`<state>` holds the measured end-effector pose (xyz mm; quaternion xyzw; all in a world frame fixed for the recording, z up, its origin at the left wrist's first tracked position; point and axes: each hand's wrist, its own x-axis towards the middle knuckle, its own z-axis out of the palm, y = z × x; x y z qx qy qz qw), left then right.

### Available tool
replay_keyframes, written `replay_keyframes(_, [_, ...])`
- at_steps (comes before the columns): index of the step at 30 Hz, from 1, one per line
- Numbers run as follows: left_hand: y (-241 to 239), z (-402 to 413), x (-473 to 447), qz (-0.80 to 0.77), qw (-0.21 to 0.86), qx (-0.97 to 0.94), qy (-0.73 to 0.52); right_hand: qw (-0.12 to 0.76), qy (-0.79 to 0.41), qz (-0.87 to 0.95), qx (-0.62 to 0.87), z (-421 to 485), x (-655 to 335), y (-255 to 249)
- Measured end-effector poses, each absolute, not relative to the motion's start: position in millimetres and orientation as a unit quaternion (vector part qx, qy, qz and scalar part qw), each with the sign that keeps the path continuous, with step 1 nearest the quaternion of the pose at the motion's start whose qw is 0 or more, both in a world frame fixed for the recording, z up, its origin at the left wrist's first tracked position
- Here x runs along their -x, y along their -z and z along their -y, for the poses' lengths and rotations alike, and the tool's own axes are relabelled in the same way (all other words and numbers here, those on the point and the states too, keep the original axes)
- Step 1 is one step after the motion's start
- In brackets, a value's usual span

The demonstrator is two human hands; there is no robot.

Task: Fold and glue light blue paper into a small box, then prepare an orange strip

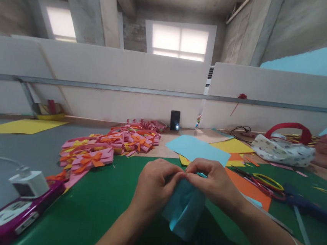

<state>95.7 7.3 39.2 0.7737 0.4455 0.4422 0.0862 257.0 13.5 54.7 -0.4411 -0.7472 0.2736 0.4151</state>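
A folded piece of light-blue paper (186, 209) hangs between my hands above the green mat (106, 201). My left hand (157, 181) pinches its top edge with thumb and forefinger. Close against it, my right hand (211, 179) pinches the same edge from the other side, fingertips almost touching. The lower part of the paper bulges open in a bag-like shape. Behind my hands lies a flat light-blue sheet (197, 148), with yellow paper (233, 145) partly under it. An orange sheet (249, 188) rests beyond my right forearm.
Pink paper pieces with orange bows (90, 159) are heaped at the left. A purple power strip (24, 209) holds a white charger (28, 184). At right are scissors (267, 184), a blue tool (311, 206) and a patterned basket (283, 151). A phone (175, 120) leans against the back panel.
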Motion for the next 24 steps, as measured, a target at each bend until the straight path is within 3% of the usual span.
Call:
replay_keyframes(7, [-45.1, -6.5, -87.8, -0.522, 0.182, -0.689, -0.469, 0.386, -0.344, 0.716, 0.469, -17.5, -263.4, -57.3])
replay_keyframes(12, [-41.8, -6.9, -89.3, -0.478, 0.18, -0.723, -0.465, 0.348, -0.248, 0.814, 0.393, -18.1, -266.7, -58.5])
replay_keyframes(20, [-41.7, -8.4, -92.3, -0.499, 0.268, -0.637, -0.522, 0.5, -0.292, 0.657, 0.482, -34.0, -272.6, -51.5])
replay_keyframes(24, [-36.7, -11.8, -91.6, -0.514, 0.312, -0.637, -0.482, 0.494, -0.293, 0.656, 0.49, -36.4, -271.6, -48.0])
